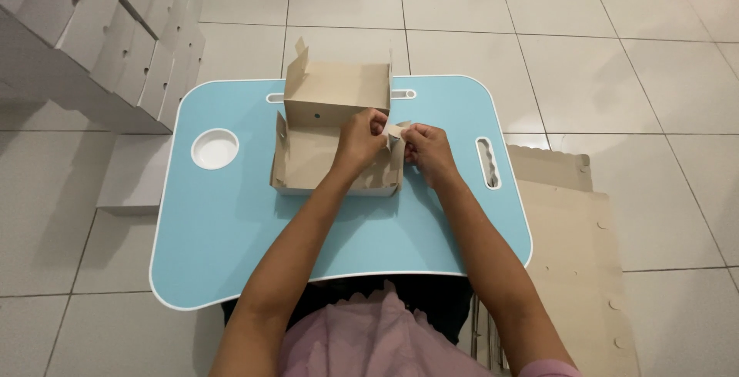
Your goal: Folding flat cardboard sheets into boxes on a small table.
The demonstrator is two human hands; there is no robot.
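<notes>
A half-folded cardboard box (323, 142) sits on the middle of the lap table (231, 231), its lid flap upright at the far side. Both hands (396, 146) meet at its right wall. Stacked boxes (108, 31) stand far left on the floor; flat cardboard sheets (573, 269) lie right of the table.

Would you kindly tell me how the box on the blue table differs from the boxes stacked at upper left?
The half-folded box shows its brown inside; the stacked boxes show white outsides. It stands open, worked by the left hand and right hand; they are closed and piled. Both appear to be cardboard.
</notes>
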